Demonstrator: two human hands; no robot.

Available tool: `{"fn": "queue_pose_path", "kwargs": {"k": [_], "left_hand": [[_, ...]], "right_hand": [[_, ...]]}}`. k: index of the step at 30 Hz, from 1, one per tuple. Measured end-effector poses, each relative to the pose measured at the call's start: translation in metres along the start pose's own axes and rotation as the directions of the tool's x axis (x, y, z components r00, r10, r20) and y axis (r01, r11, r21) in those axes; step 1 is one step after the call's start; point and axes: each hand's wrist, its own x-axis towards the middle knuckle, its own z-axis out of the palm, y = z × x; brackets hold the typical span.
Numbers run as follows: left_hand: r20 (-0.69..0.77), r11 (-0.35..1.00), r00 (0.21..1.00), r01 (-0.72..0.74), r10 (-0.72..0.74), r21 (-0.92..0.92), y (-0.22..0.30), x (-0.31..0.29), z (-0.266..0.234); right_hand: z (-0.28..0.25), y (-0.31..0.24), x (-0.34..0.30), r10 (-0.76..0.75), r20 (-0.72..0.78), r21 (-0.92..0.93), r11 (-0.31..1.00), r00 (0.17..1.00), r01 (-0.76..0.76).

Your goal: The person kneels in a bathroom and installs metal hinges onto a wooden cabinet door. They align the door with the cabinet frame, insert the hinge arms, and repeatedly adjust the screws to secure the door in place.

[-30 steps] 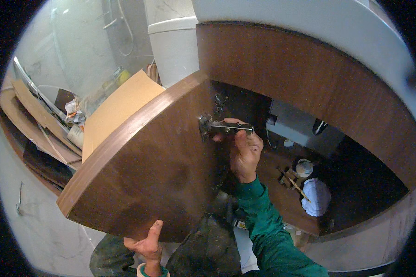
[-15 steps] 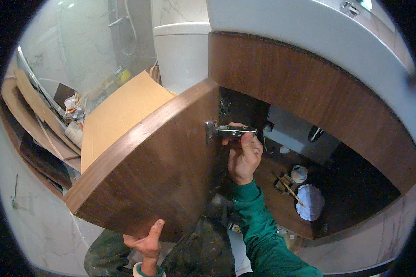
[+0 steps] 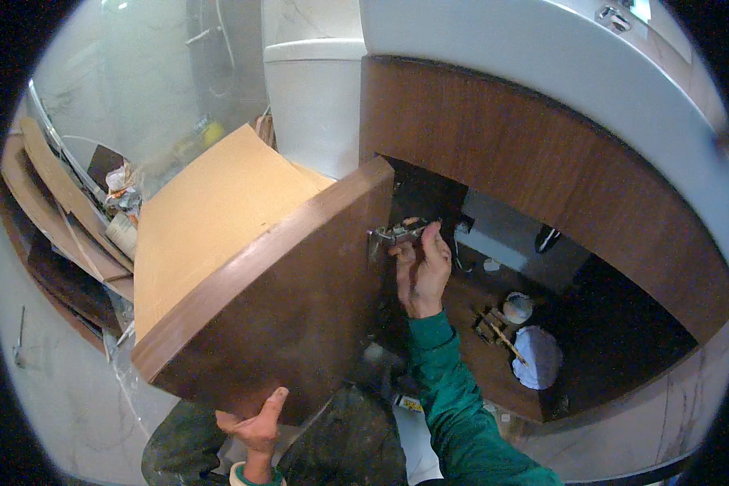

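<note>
While your left hand (image 3: 255,427) grips the lower edge of the brown door panel (image 3: 271,316), thumb flat on its face and fingers mostly hidden beneath, your right hand (image 3: 425,279) pinches the metal hinge (image 3: 398,235) between thumb and fingers, near the centre of the frame. That hinge sits at the panel's right edge and points toward the dark opening of the brown cabinet (image 3: 535,134), which spans the right of the frame under a white basin (image 3: 494,40). Your panel fills the middle and lower left, its thick edge slanting up toward the centre. Right of your green sleeve (image 3: 462,405), on the cabinet floor, you have a small cup (image 3: 517,306) and a thin stick (image 3: 503,338) reaching over a round whitish thing (image 3: 539,358). Behind the panel, left of centre, stands a tan sheet (image 3: 219,215).
</note>
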Motion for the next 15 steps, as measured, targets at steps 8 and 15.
{"fn": "queue_pose_path", "kwargs": {"k": [8,15], "left_hand": [[-0.101,0.941,0.943,0.301,-0.318,-0.155,0.024,-0.02,-0.026],[-0.136,0.936,0.934,0.307,-0.331,-0.174,-0.018,-0.068,-0.08]], "right_hand": [[0.02,-0.02,-0.014,0.108,-0.024,0.104,0.989,0.994,-0.105],[0.007,-0.019,-0.071,0.262,-0.029,-0.02,0.965,0.965,-0.262]]}}
